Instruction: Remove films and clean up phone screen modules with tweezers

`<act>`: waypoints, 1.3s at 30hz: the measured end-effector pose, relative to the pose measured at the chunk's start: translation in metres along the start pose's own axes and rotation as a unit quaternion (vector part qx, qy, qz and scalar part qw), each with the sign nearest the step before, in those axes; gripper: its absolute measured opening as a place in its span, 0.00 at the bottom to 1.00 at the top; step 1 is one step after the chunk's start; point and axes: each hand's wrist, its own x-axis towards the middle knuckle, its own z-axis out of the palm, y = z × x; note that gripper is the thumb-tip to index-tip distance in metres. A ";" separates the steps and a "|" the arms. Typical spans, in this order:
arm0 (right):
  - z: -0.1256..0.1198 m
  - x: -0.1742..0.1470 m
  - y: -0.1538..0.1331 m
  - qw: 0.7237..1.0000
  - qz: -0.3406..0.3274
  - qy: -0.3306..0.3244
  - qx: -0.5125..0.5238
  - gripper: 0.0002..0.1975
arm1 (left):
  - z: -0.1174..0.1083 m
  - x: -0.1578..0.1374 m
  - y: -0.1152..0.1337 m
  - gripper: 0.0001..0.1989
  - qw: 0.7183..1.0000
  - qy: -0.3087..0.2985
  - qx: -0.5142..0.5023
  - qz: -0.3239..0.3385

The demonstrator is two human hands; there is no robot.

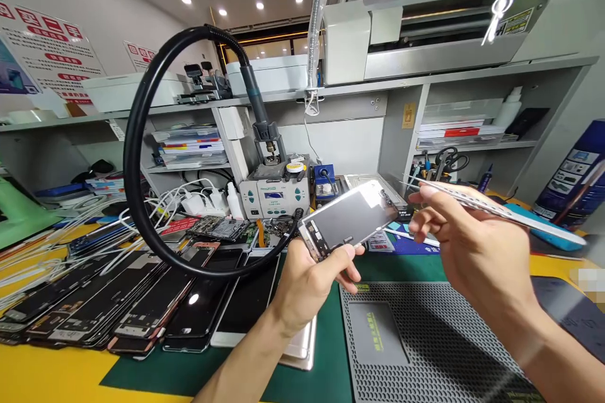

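My left hand [314,277] grips a phone screen [352,217] by its lower edge, thumb on top, with the shiny metal-backed side facing me. The screen is tilted and raised above the bench. Between the fingers of my right hand [482,258] are slim metal tweezers [501,206] with dotted sides. Their thin tips point left, a little above and to the right of the screen's far corner, and appear apart from it. Below both hands lies a grey perforated mat [425,327] on a green work mat [326,327].
Rows of phone screens [108,296] lie at the left. A thick black hose [130,157] loops up from the hot-air station [274,195] in front of me. Loose boards [217,227] and white cables [113,245] lie behind. A blue spray can [571,170] stands at the right.
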 end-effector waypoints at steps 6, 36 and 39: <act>0.002 0.015 0.007 0.986 0.111 0.041 0.114 0.09 | 0.000 0.005 -0.002 0.12 1.000 0.003 -0.015 0.006; 0.002 0.015 0.017 0.925 0.282 -0.232 0.108 0.11 | -0.005 0.016 -0.011 0.35 0.886 -0.216 -0.313 -0.267; 0.004 0.012 0.016 0.937 0.252 -0.213 0.115 0.09 | -0.002 0.015 -0.010 0.30 0.900 -0.189 -0.315 -0.234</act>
